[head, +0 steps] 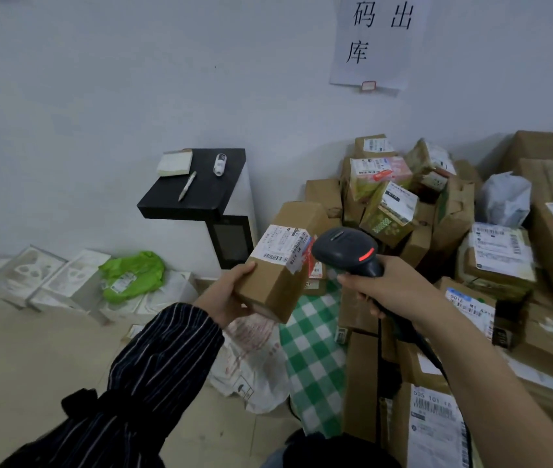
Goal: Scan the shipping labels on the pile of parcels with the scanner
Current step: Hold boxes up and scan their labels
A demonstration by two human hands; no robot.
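Observation:
My left hand [231, 292] grips a small brown cardboard parcel [275, 285] from below, held up in the air. Its white shipping label [283, 246] faces up and toward the scanner. My right hand [386, 285] holds the handle of a dark handheld scanner [344, 249], whose head points left at the label from close by; a red light glows on its top. A black cable runs down from the handle. The pile of parcels [470, 248], mostly brown boxes with white labels, fills the right side.
A black-topped white machine [200, 187] stands against the wall with a notepad, pen and small device on it. White boxes and a green bag [133, 275] lie at left. A green checked cloth [315, 352] and a white bag lie on the floor below the parcel.

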